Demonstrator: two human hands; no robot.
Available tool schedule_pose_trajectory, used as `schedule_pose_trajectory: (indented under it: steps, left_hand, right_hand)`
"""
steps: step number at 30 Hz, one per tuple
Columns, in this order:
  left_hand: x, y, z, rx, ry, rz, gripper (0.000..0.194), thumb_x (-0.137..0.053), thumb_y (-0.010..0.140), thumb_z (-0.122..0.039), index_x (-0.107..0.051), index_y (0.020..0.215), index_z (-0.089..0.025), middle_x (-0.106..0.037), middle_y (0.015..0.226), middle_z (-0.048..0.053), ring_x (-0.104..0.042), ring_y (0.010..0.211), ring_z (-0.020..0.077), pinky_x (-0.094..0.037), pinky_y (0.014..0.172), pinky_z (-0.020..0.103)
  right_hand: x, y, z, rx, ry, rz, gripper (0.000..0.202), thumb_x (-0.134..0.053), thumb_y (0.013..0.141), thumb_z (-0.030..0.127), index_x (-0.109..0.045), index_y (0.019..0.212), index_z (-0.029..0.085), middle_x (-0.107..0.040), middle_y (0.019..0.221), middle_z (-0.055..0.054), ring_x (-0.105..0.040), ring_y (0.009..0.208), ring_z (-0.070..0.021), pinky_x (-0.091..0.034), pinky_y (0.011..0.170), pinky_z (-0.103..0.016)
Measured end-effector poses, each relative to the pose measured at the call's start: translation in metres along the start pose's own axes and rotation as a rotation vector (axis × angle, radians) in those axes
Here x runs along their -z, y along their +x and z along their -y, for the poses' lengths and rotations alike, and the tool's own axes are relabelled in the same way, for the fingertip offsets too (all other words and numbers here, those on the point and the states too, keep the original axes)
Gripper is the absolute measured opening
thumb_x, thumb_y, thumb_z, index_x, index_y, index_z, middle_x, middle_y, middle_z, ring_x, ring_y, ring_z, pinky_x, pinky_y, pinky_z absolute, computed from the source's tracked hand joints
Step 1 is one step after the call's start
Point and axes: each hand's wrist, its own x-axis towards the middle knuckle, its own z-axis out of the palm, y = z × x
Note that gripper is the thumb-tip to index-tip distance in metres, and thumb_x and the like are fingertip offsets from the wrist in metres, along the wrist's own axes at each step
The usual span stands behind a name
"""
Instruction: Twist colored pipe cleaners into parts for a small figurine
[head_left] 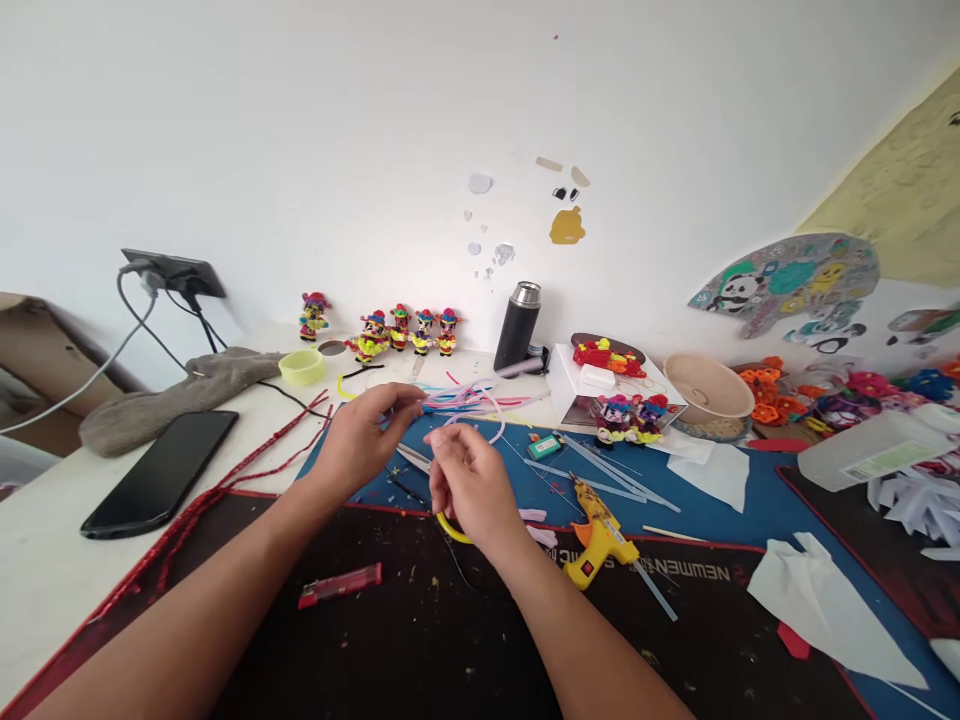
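My left hand is closed in a pinch at the end of a pale purple pipe cleaner, which loops over toward my right hand. Beside it my right hand is closed, thumb against the curled fingers; what they hold, if anything, is hidden. Scissors lie under and between my hands, their yellow handle partly covered by the right one. Just beyond my fingertips is a pile of pink, blue and purple pipe cleaners. Short pale purple pieces lie right of my right wrist.
A yellow glue gun and glue sticks lie to the right. A red utility knife is in front. At left are a phone and red twisted strands. Small colourful figures and a black flask stand along the wall.
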Motion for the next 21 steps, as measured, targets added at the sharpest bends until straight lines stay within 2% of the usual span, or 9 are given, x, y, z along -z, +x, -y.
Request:
schedule_pose_trajectory:
  steps: [5, 11, 21]
  left_hand:
    - [-0.005, -0.004, 0.002, -0.157, 0.095, 0.038, 0.013, -0.057, 0.102, -0.029, -0.067, 0.097, -0.023, -0.077, 0.094, 0.005, -0.071, 0.086, 0.0223, -0.054, 0.079, 0.033]
    - [-0.008, -0.006, 0.000, -0.319, 0.166, 0.081, 0.014, -0.055, 0.104, -0.023, -0.063, 0.093, -0.022, -0.072, 0.086, 0.005, -0.067, 0.080, 0.0214, -0.051, 0.074, 0.032]
    - [-0.007, -0.007, -0.006, -0.431, 0.164, 0.089, 0.015, -0.052, 0.106, -0.019, -0.062, 0.094, -0.022, -0.071, 0.082, 0.003, -0.066, 0.076, 0.0196, -0.050, 0.073, 0.030]
  right_hand:
    - [0.005, 0.009, -0.008, -0.028, 0.156, -0.095, 0.052, -0.068, 0.086, 0.068, -0.062, 0.100, 0.019, -0.057, 0.057, 0.008, -0.050, 0.037, -0.0095, -0.031, 0.034, -0.018]
    - [0.008, 0.011, -0.012, -0.007, 0.219, -0.131, 0.048, -0.074, 0.085, 0.064, -0.063, 0.097, 0.019, -0.055, 0.056, 0.009, -0.048, 0.037, -0.0080, -0.030, 0.035, -0.018]
    - [0.010, 0.013, -0.011, -0.004, 0.223, -0.147, 0.051, -0.073, 0.085, 0.068, -0.064, 0.094, 0.019, -0.055, 0.056, 0.008, -0.048, 0.037, -0.0075, -0.028, 0.034, -0.017]
